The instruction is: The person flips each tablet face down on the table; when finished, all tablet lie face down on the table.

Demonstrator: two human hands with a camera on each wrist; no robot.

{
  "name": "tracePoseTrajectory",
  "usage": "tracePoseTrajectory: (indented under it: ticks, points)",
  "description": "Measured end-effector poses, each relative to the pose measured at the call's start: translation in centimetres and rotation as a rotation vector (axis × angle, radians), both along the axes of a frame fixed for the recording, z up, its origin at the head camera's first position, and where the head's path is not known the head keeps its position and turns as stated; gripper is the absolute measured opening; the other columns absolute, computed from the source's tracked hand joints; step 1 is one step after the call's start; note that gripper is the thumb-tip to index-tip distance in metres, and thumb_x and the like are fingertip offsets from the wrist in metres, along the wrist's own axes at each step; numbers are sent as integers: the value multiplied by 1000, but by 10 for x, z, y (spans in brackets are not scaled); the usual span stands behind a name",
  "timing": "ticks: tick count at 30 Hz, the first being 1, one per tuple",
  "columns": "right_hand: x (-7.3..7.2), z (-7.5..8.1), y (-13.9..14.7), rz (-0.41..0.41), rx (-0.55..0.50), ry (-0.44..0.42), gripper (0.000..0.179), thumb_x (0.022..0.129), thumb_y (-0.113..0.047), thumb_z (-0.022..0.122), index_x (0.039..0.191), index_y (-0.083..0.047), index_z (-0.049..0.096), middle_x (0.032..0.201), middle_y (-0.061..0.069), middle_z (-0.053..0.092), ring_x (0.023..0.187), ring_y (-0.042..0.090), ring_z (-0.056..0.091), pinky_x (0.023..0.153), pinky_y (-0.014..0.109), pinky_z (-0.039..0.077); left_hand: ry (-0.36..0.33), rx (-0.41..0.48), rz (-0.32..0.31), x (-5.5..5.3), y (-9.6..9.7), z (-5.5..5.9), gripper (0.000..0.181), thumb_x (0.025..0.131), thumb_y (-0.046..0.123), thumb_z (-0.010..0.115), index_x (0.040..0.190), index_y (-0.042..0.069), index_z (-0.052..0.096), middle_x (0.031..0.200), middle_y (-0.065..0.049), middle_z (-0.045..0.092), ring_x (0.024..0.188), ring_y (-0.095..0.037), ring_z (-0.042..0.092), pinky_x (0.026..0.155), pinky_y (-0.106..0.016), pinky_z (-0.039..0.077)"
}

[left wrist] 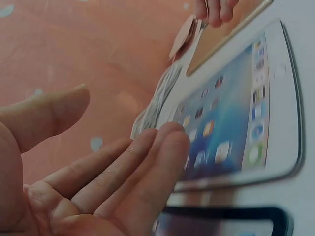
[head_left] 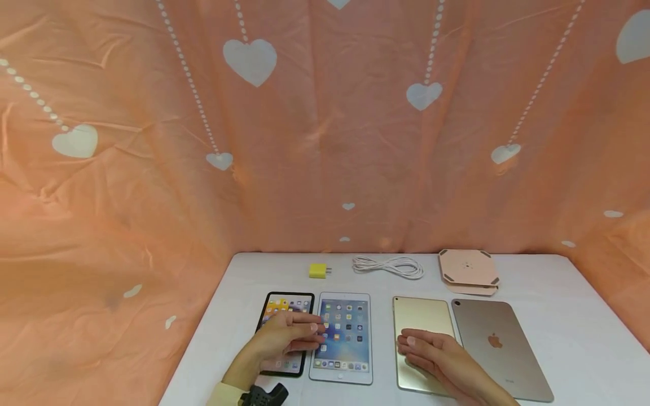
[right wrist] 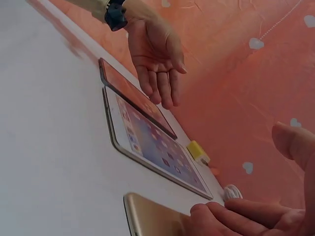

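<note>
My left hand [head_left: 286, 335] hovers over a black-framed tablet [head_left: 288, 365], fingers extended and holding nothing. Its fingertips overlap the edge of a white-framed tablet [head_left: 350, 327] whose screen shows app icons. In the right wrist view the left hand [right wrist: 157, 59] hangs above both tablets, palm showing. My right hand [head_left: 442, 358], also with straight fingers and nothing in it, is over a gold tablet [head_left: 424, 313] lying back up. To the right of that lies a grey tablet [head_left: 500, 344] with an apple logo, partly behind the hand.
Along the back of the white table [head_left: 574, 316] lie a yellow plug adapter [head_left: 317, 270], a coiled white cable [head_left: 388, 266] and a pink folding stand [head_left: 468, 269]. An orange curtain [head_left: 325, 141] with white hearts hangs behind and at both sides.
</note>
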State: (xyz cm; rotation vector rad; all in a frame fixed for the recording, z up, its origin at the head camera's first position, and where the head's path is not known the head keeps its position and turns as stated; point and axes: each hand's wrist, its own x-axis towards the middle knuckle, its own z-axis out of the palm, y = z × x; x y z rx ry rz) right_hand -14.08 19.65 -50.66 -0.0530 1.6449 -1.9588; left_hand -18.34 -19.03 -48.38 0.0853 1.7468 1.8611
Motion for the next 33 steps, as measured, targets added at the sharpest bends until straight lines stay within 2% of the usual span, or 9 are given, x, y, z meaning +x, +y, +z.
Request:
tracePoseTrajectory:
  ticks: [5,12,17,22,29,33]
  points:
    - [-6,-3,-14,28,-72,-41,77,117,-31,55,160,24,24,164,36,45,141,26,65,118,39,54,-13,-44,62,-3,-10,-2,48,107,11,71,144,-18,58,126,-26,77,103,-24,81,97,-42,66]
    - [-10,-5,-33,7,-56,-62,76,113,-31,63,158,23,33,157,31,57,135,25,68,117,40,55,72,-196,107,0,-6,-3,39,106,9,70,131,-20,65,109,-16,81,97,-21,80,92,-41,68]
    - [-12,-6,-43,-24,-52,-70,74,113,-32,64,155,23,38,150,27,64,134,26,68,115,40,57,136,-288,108,2,2,-3,36,107,11,67,125,-20,69,108,-19,80,95,-23,80,89,-41,69]
    - [-11,-6,-52,-59,-78,-82,68,112,-27,64,152,23,41,143,22,69,129,24,70,114,39,58,174,-359,89,0,10,-1,41,111,20,65,125,-19,71,110,-20,79,96,-26,80,86,-40,70]
    - [-14,-6,-61,-135,-53,-80,56,112,-13,54,151,25,40,138,28,69,122,26,72,110,40,60,199,-527,90,-5,19,5,44,110,34,67,115,-8,77,103,-13,80,89,-25,83,80,-40,69]
    - [-15,-4,-63,-148,-105,-103,57,110,-6,49,155,26,33,142,31,66,125,27,71,112,40,59,244,-615,79,-5,25,8,45,109,36,68,117,-7,79,97,-9,78,84,-21,79,74,-37,64]
